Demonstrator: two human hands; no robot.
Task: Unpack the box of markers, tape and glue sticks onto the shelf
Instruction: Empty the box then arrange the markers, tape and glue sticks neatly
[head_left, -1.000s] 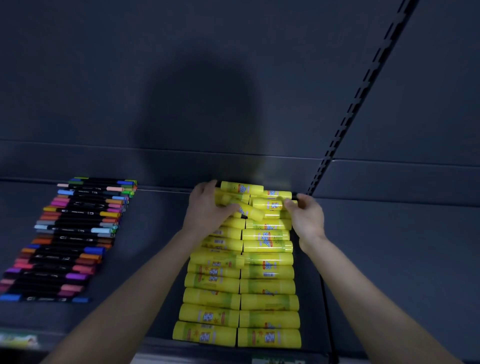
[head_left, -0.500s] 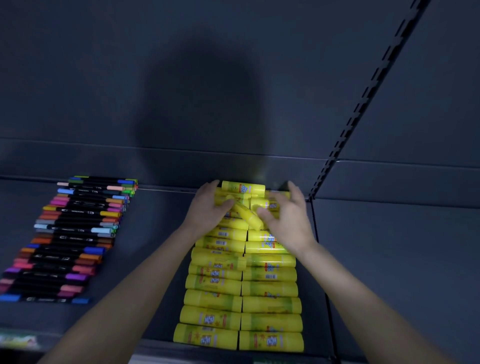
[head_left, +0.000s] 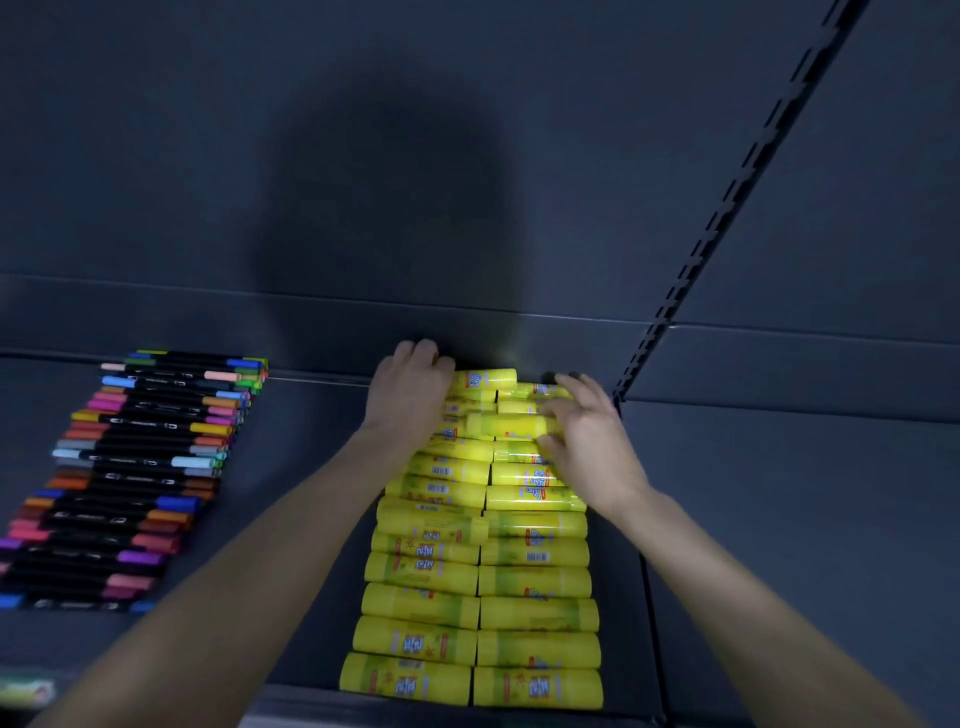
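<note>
Two bare forearms reach onto a dark grey, matte metal shelf (head_left: 779, 519). Yellow glue sticks (head_left: 421, 603) lie on it, smooth plastic cylinders with printed labels. They rest on their sides in two neat columns that run from the shelf's near edge up to the hands.

The left hand (head_left: 410, 395) covers the far left end of the pile, its fingers bent down over the sticks. Whether it grips one cannot be told. The right hand (head_left: 592, 441), fingers spread and lightly bent, pinches the right end of one loose stick (head_left: 506, 425). This stick lies across the top of the pile, between the two hands.

Well to the left of the left hand, slim black markers (head_left: 140, 467) with coloured caps lie side by side in a row. A slotted metal upright (head_left: 727, 208) rises beyond the right hand.
</note>
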